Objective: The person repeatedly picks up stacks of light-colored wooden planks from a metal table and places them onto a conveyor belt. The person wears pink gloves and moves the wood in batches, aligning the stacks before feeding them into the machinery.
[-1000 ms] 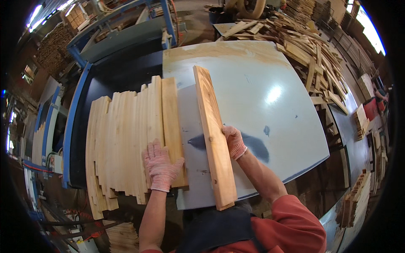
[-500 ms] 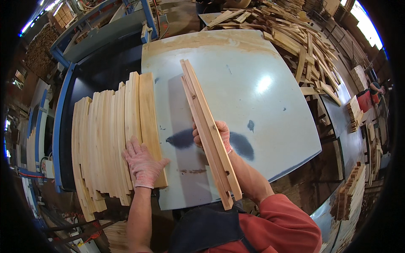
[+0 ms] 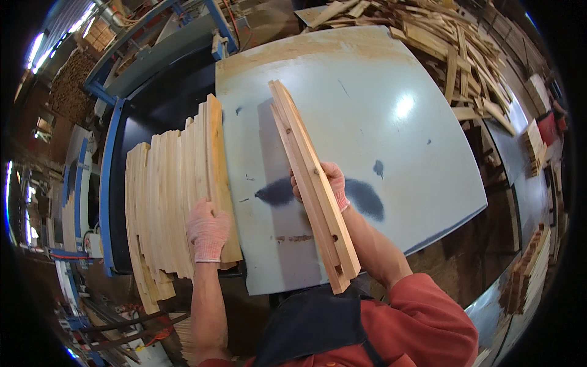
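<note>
Two long boards (image 3: 319, 199) are held by the right grip (image 3: 330, 185). They are kept side by side, tilted, with their ends not quite lined up. The fingers are bent around them, and part of that hand is hidden behind the wood. The boards are held up over the pale worktop (image 3: 422, 159), and a shadow is cast on it to their left.

A row of boards (image 3: 168, 202) is set on the dark bed (image 3: 165, 92) beside the worktop. Its right end is touched by the left grip (image 3: 208, 231). The fingers there are curled, but it cannot be told if a board is pinched by them.

The dark bed is edged by a blue frame (image 3: 112, 165). Past the far right corner, loose wood (image 3: 452, 55) is heaped up. A dark apron (image 3: 309, 336) and a red shirt (image 3: 428, 318) are worn.
</note>
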Action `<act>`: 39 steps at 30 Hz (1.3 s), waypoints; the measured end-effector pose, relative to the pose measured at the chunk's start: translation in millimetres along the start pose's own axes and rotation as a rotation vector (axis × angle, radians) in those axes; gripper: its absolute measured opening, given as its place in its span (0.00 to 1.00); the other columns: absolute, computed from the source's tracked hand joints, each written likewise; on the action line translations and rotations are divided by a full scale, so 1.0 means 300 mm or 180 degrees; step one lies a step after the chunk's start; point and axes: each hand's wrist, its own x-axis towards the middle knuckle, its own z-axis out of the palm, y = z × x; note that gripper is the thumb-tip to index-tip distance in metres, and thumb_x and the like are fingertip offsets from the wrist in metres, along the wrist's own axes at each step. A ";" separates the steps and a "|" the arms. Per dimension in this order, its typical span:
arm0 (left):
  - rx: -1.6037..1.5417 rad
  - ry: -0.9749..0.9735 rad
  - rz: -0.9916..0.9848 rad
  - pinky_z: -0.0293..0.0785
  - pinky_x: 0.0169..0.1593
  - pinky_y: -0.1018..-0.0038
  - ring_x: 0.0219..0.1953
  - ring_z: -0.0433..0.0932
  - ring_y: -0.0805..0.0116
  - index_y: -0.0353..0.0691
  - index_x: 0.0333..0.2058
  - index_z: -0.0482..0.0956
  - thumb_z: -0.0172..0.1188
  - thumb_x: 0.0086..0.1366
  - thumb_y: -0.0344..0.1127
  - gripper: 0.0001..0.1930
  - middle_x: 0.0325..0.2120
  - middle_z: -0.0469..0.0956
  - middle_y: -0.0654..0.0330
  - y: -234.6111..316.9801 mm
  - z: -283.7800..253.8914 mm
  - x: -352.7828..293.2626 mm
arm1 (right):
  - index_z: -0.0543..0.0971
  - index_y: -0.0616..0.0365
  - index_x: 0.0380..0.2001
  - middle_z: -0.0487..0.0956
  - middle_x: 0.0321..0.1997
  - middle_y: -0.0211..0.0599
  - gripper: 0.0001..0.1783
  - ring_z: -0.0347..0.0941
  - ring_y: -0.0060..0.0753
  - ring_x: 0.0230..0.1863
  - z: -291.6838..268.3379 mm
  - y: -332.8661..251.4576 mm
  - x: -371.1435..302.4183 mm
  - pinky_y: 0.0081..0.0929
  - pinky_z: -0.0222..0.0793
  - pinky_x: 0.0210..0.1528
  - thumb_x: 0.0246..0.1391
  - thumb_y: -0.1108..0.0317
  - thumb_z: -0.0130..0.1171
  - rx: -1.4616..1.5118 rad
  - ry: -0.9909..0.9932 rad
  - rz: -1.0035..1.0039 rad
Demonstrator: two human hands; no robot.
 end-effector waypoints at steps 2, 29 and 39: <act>-0.0890 0.0057 -0.0392 0.80 0.55 0.61 0.50 0.84 0.54 0.31 0.45 0.84 0.62 0.63 0.35 0.16 0.47 0.85 0.52 -0.076 -0.004 -0.006 | 0.74 0.77 0.60 0.82 0.52 0.57 0.37 0.82 0.49 0.50 0.010 0.007 -0.001 0.46 0.83 0.55 0.56 0.57 0.69 0.0072 0.0028 0.0086; -0.1404 -0.0634 -0.1111 0.81 0.54 0.57 0.45 0.86 0.43 0.31 0.49 0.79 0.69 0.63 0.37 0.20 0.40 0.86 0.38 0.195 -0.102 -0.079 | 0.75 0.74 0.62 0.82 0.53 0.62 0.38 0.83 0.56 0.51 -0.021 -0.014 -0.003 0.50 0.84 0.52 0.55 0.55 0.68 -0.0332 0.0123 -0.0086; -0.0552 -0.0656 -0.1291 0.80 0.55 0.48 0.50 0.85 0.36 0.36 0.56 0.75 0.65 0.66 0.39 0.22 0.44 0.85 0.36 0.229 -0.102 -0.095 | 0.77 0.61 0.47 0.82 0.36 0.40 0.18 0.82 0.40 0.37 0.135 -0.025 0.098 0.42 0.83 0.43 0.55 0.65 0.65 -0.3173 0.1849 -0.0625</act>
